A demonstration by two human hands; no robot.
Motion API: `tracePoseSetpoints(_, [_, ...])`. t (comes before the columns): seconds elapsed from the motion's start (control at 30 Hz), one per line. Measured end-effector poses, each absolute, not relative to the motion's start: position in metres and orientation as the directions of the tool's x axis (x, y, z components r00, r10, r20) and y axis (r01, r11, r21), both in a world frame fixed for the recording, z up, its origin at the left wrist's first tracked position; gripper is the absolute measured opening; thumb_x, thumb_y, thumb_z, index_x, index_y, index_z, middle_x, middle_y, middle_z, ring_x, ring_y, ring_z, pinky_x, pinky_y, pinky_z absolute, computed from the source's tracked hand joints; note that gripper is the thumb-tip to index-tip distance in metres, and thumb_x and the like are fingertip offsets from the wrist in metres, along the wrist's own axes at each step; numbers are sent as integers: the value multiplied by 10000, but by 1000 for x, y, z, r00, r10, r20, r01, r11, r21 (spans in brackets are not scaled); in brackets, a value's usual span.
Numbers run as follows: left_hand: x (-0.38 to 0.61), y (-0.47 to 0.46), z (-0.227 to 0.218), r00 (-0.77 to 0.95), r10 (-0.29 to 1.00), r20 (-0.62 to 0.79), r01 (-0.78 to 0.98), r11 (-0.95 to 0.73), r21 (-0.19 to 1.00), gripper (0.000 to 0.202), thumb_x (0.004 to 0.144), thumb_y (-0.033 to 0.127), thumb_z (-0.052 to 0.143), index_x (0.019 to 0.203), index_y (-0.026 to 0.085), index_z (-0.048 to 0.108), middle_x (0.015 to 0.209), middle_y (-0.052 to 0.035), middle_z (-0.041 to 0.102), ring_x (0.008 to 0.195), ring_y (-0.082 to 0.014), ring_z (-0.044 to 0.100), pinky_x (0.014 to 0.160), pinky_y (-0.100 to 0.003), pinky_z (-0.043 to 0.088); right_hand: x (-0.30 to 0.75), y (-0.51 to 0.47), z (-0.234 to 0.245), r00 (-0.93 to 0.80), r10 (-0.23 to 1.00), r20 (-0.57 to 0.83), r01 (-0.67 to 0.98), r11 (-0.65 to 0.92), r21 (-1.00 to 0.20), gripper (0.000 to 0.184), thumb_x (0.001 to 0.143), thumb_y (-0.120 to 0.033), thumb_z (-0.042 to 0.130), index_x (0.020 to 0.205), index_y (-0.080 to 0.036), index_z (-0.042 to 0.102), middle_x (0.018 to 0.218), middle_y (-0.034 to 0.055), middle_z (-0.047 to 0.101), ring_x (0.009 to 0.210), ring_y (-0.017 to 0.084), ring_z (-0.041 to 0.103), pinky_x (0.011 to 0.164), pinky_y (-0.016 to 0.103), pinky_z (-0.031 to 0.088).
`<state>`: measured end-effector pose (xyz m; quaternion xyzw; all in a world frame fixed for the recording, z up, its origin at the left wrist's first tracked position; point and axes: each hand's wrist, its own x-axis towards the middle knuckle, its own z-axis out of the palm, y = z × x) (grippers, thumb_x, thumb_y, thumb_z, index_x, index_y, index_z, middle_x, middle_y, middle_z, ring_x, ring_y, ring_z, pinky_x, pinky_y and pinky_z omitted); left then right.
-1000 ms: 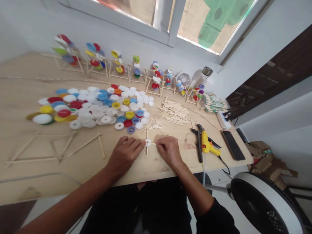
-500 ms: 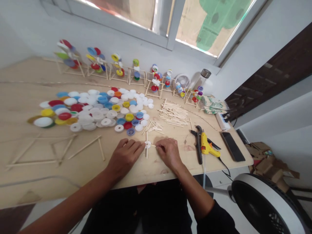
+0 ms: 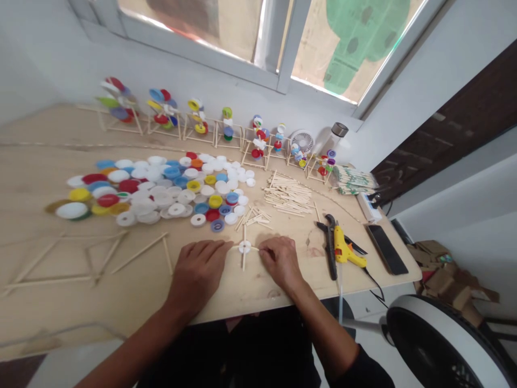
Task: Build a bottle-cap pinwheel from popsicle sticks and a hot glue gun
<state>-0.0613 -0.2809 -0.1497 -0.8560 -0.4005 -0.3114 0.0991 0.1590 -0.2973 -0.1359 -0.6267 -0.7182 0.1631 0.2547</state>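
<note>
Your left hand [image 3: 200, 272] rests low on the desk [image 3: 238, 293], fingers together and gently bent, fingertips at the left end of the stick cross [image 3: 244, 263]; its thumb is hidden, so you cannot tell whether it grips. Your right hand [image 3: 281, 263] is curled nearly closed, pinching the right end. The cross lies between them, its 4 arms meeting at a white disc [image 3: 241, 248]. Just beyond it are short sticks [image 3: 255, 216]; the yellow glue gun [image 3: 347, 254] lies to your right.
</note>
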Motion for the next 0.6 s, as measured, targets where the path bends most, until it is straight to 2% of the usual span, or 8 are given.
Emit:
tracePoseSetpoints(0.3, [-69, -292, -148, 339, 705, 623, 815, -551, 180, 230, 958, 147, 496, 1098, 217, 665, 1021, -92, 768, 932, -261, 685, 789, -398, 472, 160, -297, -133, -73, 984, 162, 821, 152, -551, 148, 861, -106, 658, 851, -233, 733, 885, 13, 765, 881, 211, 647, 886, 361, 370])
tracePoseSetpoints(0.47, [-71, -289, -151, 338, 712, 616, 818, -546, 183, 234, 962, 173, 481, 1090, 190, 675, 972, -106, 770, 895, -263, 692, 764, -403, 474, 159, -297, -134, -86, 984, 159, 826, 160, -540, 152, 861, -104, 662, 857, -236, 737, 905, 13, 766, 910, 212, 652, 902, 363, 375])
tracePoseSetpoints(0.6, [-71, -281, -151, 382, 724, 575, 797, -572, 191, 245, 969, 191, 464, 1028, 226, 699, 967, -80, 780, 865, -253, 694, 753, -400, 465, 161, -293, -135, -107, 983, 150, 840, 170, -516, 153, 865, -113, 671, 877, -245, 746, 920, 10, 766, 925, 209, 652, 905, 358, 380])
